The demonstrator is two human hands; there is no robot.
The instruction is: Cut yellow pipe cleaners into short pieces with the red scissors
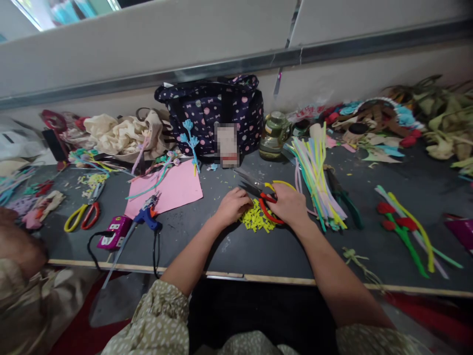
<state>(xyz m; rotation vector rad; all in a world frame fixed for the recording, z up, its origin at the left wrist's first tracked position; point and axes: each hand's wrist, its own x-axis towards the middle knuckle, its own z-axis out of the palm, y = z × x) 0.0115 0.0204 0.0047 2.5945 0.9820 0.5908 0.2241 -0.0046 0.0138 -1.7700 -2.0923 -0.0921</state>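
Observation:
My right hand (288,203) grips a pair of scissors (253,184) by its yellow and red handles. The blades lie parted and point away to the left, above and beyond my left hand. My left hand (232,206) has its fingers bent together at the left edge of a pile of short yellow-green pieces (256,222). Whatever those fingers may hold is hidden from view. The pile spreads over the dark table between both hands, partly under the scissors' red handle.
Right of my hands lies a bundle of pastel pipe cleaners (318,182) beside green-handled pliers (345,199). A glue gun (148,212), pink sheet (177,185) and second scissors (86,209) lie left. Behind stand a patterned bag (199,108) and jar (274,138). Another person's arm (20,244) rests far left.

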